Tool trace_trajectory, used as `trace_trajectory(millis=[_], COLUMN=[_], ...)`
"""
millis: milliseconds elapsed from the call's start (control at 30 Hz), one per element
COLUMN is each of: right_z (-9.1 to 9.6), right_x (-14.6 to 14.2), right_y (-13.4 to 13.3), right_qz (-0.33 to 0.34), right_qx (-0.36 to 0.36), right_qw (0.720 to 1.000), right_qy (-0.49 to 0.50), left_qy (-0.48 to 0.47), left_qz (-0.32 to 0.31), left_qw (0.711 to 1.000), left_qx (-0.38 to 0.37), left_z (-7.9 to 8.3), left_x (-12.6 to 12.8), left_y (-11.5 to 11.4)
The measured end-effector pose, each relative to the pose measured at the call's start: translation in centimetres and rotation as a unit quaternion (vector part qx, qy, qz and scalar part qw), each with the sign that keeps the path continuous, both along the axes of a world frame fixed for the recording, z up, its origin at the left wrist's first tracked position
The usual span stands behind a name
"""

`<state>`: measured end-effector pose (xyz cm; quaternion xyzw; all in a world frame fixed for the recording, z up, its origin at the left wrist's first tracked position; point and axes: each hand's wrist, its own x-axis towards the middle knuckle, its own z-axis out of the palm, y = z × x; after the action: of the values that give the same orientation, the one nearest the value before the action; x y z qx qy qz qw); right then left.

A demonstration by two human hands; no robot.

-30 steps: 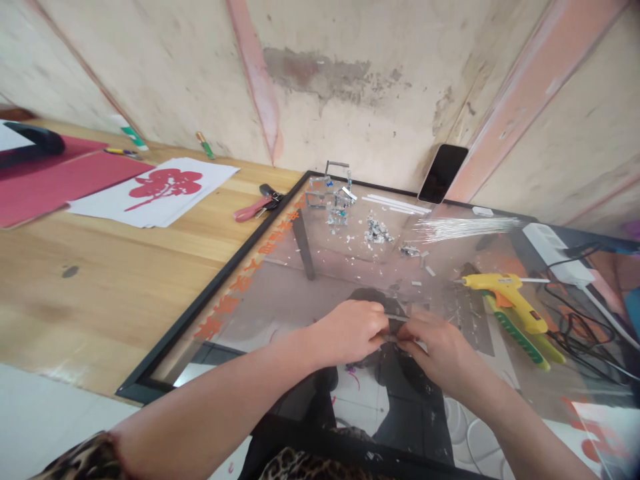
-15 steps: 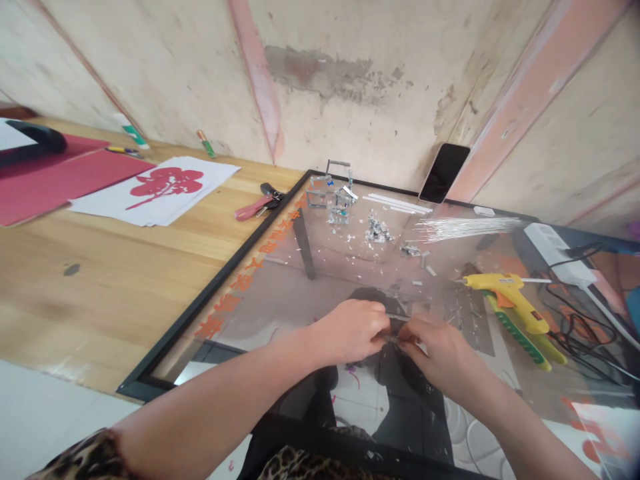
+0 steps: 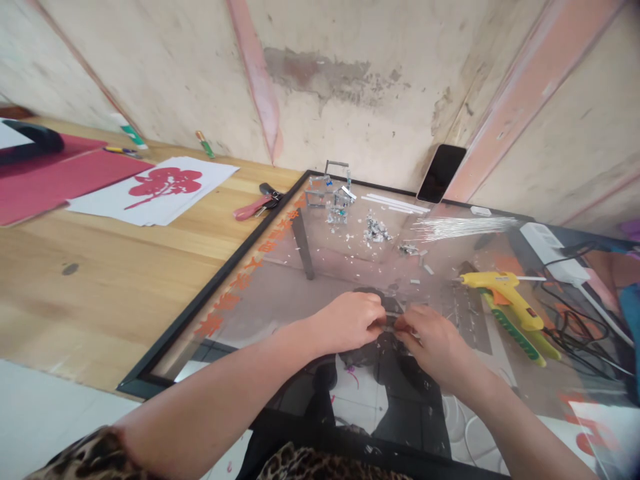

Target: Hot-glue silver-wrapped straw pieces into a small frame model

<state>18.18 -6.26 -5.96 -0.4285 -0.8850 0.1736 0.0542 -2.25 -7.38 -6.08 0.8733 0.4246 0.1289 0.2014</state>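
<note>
My left hand (image 3: 356, 321) and my right hand (image 3: 431, 339) come together above the glass tabletop (image 3: 280, 293), with the fingers of both pinched closed. A small thin greyish piece (image 3: 391, 322) shows in the narrow gap between the fingertips; its kind is too small to tell, and the fingers hide most of it. Beyond the hands lie a heap of silvery scraps (image 3: 377, 229) and a smaller pile of short grey pieces (image 3: 409, 249). Small wire-like frames with blue bits (image 3: 330, 197) stand near the far left corner of the glass.
To the right lie a yellow glue gun (image 3: 505, 287), green-handled pliers (image 3: 517, 333), a power strip (image 3: 553, 250) and cables. Thin wires (image 3: 465, 229) and white sticks (image 3: 395, 203) lie farther back. A phone (image 3: 443, 173) leans on the wall. Keys (image 3: 270, 195) and printed paper (image 3: 160, 190) are leftward.
My hands have shifted slightly up and closer together at the fingertips, still pinching. The view has moved a little; nothing else on the table differs.
</note>
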Motion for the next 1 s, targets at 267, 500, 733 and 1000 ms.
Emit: trace_trajectory(millis=[267,500,733,1000], right_z=[-0.02,0.09,0.55,0.38], right_x=[-0.28,-0.3,-0.22,-0.43], right_y=[-0.09,-0.18,-0.33,-0.37], right_qz=[-0.006,-0.005,0.014,0.021], right_qx=[0.011,0.009,0.021,0.036], right_qw=[1.0,1.0,1.0,0.999], right_qy=[0.011,0.015,0.014,-0.005], left_qy=[0.002,0.01,0.01,0.018], left_qz=[0.011,0.026,0.012,0.003], left_qw=[1.0,1.0,1.0,1.0], left_qx=[-0.007,-0.002,-0.002,0.014], left_z=[0.1,0.2,0.3,0.2], left_x=[-0.1,0.02,-0.04,0.09], left_y=[0.04,-0.19,-0.18,-0.18])
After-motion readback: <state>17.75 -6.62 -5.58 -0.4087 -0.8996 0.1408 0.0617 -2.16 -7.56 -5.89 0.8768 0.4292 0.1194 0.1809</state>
